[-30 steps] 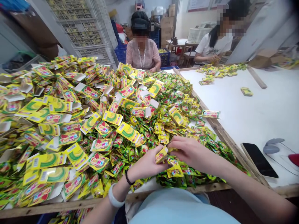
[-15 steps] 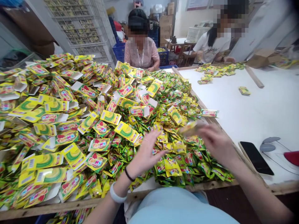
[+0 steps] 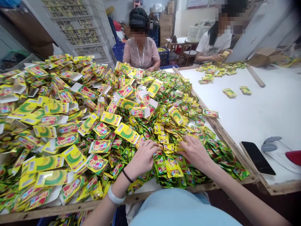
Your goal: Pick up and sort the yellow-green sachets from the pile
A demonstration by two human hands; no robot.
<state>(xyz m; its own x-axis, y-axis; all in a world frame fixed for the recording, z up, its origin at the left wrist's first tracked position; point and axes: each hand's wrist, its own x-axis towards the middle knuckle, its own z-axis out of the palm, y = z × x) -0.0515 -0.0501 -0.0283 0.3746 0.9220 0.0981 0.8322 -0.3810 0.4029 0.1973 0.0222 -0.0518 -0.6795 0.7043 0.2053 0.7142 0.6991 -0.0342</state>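
Touching packets (image 3: 174,168) at lower centre, the left hand (image 3: 144,157) and right hand (image 3: 196,153) are half curled; any hold, I cannot tell.

Fruit-print carton (image 3: 100,146): lettering ending "HS", rest unclear | yellow carton (image 3: 127,133): barcode (image 3: 120,127) | wall sign (image 3: 197,3): illegible

a light blue top (image 3: 183,207), black beaded bracelet (image 3: 127,176), smooth pale bangle (image 3: 115,196).

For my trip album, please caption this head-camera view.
Left hand and right hand among heaped packets, with cartons piled at left and a phone at right.
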